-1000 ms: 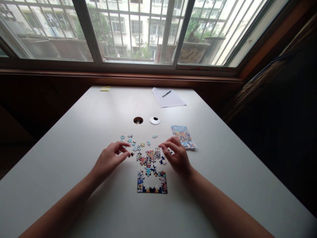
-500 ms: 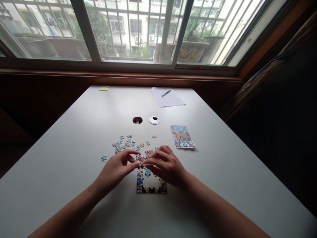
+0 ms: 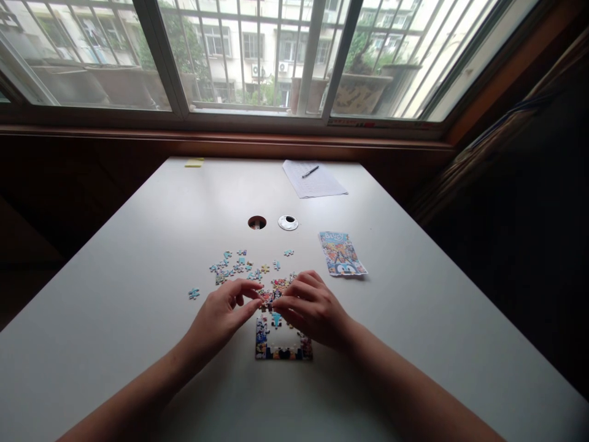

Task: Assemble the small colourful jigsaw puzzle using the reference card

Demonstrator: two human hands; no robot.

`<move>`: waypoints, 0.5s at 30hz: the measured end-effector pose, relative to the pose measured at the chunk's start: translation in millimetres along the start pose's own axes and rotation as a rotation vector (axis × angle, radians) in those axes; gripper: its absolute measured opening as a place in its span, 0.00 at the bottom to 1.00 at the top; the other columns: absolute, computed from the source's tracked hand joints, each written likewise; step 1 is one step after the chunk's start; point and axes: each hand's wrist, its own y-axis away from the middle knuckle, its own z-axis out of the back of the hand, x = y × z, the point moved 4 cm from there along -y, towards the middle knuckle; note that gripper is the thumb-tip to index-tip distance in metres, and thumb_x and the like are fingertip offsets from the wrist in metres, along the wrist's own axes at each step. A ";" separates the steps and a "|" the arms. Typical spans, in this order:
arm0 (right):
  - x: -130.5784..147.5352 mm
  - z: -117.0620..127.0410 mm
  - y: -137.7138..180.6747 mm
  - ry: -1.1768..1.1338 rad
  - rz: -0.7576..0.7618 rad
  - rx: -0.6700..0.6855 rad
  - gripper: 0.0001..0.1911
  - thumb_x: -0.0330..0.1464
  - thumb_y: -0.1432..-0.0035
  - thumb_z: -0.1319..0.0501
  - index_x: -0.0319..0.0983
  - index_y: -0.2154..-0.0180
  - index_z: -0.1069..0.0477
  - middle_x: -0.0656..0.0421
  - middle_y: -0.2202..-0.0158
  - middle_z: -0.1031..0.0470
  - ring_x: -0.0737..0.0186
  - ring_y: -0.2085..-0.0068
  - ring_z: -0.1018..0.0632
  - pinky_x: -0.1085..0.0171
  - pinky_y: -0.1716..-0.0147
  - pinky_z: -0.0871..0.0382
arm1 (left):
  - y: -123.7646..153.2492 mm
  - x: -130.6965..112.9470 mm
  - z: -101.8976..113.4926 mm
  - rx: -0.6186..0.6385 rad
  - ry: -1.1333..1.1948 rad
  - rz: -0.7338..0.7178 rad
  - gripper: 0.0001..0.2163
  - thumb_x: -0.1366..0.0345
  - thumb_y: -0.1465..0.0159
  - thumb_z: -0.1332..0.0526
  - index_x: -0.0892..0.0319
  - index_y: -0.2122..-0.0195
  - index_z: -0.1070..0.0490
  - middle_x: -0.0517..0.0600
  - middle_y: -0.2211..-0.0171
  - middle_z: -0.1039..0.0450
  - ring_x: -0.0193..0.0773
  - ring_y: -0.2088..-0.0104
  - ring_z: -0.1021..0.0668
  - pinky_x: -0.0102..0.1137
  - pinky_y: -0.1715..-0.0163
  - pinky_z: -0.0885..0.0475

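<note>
A partly built jigsaw puzzle [image 3: 261,347] lies on the white table, its lower border joined around a bare middle. Over its upper part, my left hand [image 3: 229,310] has thumb and index finger brought together at a small dark puzzle piece [image 3: 267,306]. From the other side my right hand [image 3: 315,307] meets the same piece with its fingertips, the fingers bent and close together. My hands cover part of the puzzle's upper area. Loose puzzle pieces [image 3: 242,261] are scattered just beyond my left hand, and one small group [image 3: 194,293] sits farther left.
A picture sheet [image 3: 341,253] lies right of the puzzle. Farther back are a round cable hole [image 3: 256,223], its metal cover [image 3: 288,223], papers [image 3: 315,184] with a pen [image 3: 310,172], and a yellow sticky note [image 3: 194,162]. A barred window borders the far side.
The view has shifted very slightly. Both hands stay over the same spot of the puzzle, with only tiny finger movement at the piece.
</note>
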 end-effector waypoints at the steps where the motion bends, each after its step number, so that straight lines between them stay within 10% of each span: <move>1: -1.8 0.1 0.1 0.001 -0.012 -0.005 0.04 0.33 0.35 0.37 0.44 0.60 0.24 0.59 0.68 0.24 0.60 0.64 0.30 0.57 0.60 0.39 | 0.0 0.3 1.9 -0.027 -0.035 -0.029 0.11 0.57 0.33 0.38 0.53 0.54 0.24 0.49 0.60 0.21 0.37 0.66 0.23 0.32 0.66 0.27; 15: -23.9 -9.2 3.4 0.085 -0.218 -0.001 0.07 0.36 0.33 0.38 0.43 0.60 0.22 0.57 0.66 0.23 0.59 0.62 0.29 0.57 0.59 0.38 | -2.0 6.2 -1.1 -0.033 -0.567 -0.529 0.13 0.70 0.32 0.42 0.53 0.49 0.25 0.51 0.52 0.22 0.46 0.53 0.28 0.44 0.50 0.28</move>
